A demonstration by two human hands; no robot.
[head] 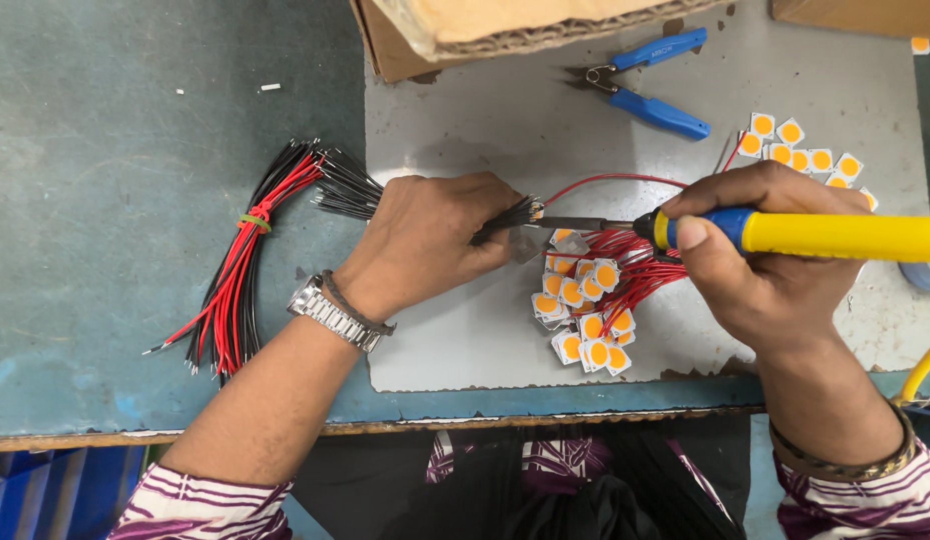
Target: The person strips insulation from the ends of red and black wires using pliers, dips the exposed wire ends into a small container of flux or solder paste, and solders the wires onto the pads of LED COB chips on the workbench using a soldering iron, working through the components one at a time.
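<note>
My left hand (425,235) grips a bunch of thin black wires (347,187) and presses their ends at a small square chip (570,241) on the grey mat. My right hand (760,255) holds a yellow and blue soldering iron (835,236), its metal tip (575,224) touching the wire ends by my left fingertips. Below the tip lies a pile of square white chips with orange centres (585,310), each with red wires (630,270) attached.
A tied bundle of red and black wires (235,270) lies at left on the green table. Blue-handled pliers (650,85) and a cardboard box (485,30) sit at the back. Loose orange-centred chips (800,155) lie at right on the grey mat (465,330).
</note>
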